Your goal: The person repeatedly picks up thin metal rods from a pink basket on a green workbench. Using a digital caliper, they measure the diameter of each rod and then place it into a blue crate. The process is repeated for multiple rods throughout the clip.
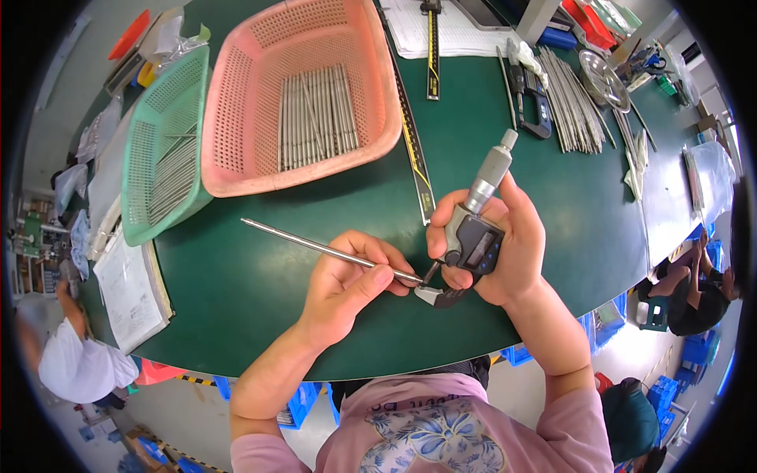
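Left fingers [369,288] pinch one steel rod [315,247], its tip at the digital micrometer [477,246] wrapped by right fingers [443,211], so this piece seems unfinished, while whether the basketed rods [315,118] are done I cannot tell

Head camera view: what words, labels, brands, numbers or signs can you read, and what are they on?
Pink shirt: lettering across the chest, partly hidden in folds; not copied out here.
Held micrometer: screen and markings too small to read.
Second micrometer: markings too small.
Black-and-yellow scales: graduations too fine to read.
Papers on the left: print too small and blurred.
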{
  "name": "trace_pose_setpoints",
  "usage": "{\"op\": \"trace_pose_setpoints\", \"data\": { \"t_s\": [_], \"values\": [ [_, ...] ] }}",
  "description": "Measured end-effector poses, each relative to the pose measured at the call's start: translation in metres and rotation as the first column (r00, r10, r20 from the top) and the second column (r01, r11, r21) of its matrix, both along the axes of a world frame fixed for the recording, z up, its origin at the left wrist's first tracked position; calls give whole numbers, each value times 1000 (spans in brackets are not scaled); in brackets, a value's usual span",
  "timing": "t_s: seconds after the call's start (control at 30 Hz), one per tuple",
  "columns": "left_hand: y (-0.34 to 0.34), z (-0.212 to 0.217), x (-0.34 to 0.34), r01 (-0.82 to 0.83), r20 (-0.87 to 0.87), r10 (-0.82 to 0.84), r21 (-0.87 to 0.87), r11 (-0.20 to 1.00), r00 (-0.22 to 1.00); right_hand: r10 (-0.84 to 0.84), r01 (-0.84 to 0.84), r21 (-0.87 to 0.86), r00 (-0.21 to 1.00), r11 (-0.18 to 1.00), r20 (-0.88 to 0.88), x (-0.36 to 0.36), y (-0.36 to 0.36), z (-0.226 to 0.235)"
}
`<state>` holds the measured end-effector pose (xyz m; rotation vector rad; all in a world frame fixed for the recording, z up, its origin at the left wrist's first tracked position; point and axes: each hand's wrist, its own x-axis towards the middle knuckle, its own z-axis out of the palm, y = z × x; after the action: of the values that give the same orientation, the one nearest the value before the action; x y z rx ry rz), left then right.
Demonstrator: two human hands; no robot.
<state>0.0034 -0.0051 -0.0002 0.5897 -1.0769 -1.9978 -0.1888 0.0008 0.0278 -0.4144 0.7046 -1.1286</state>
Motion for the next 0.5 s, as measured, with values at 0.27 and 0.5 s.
{"op": "trace_pose_setpoints", "data": {
  "t_s": [0.27,0.5],
  "values": [
    [0,1,-2,12,29,-12,-13,1000,1000,46,-46,1,998,999,35,-2,2,-2],
    [1,1,-2,1,57,0,-20,1000,998,39,-38,-6,999,999,31,-1,2,-1]
  ]
}}
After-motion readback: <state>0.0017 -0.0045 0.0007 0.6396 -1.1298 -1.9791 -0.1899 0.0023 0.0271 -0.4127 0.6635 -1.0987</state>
